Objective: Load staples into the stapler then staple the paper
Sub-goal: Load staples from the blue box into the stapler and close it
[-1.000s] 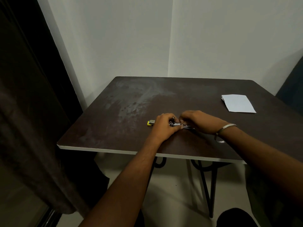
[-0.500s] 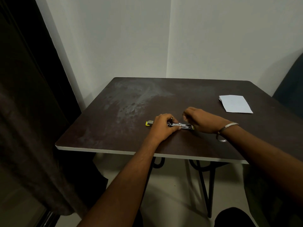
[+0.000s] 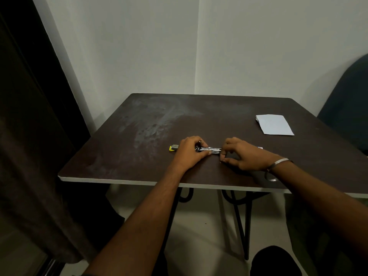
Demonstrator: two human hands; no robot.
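Loading is under way. The stapler (image 3: 209,150) lies near the middle of the table's (image 3: 123,179) front edge, its metal channel showing. The left hand (image 3: 191,152) is closed over its yellow end, pinning it down. The right hand (image 3: 241,154) pinches at the other end, perhaps on staples; too small to tell. Next comes closing the stapler, then reaching for the paper (image 3: 274,124) near the far right corner.
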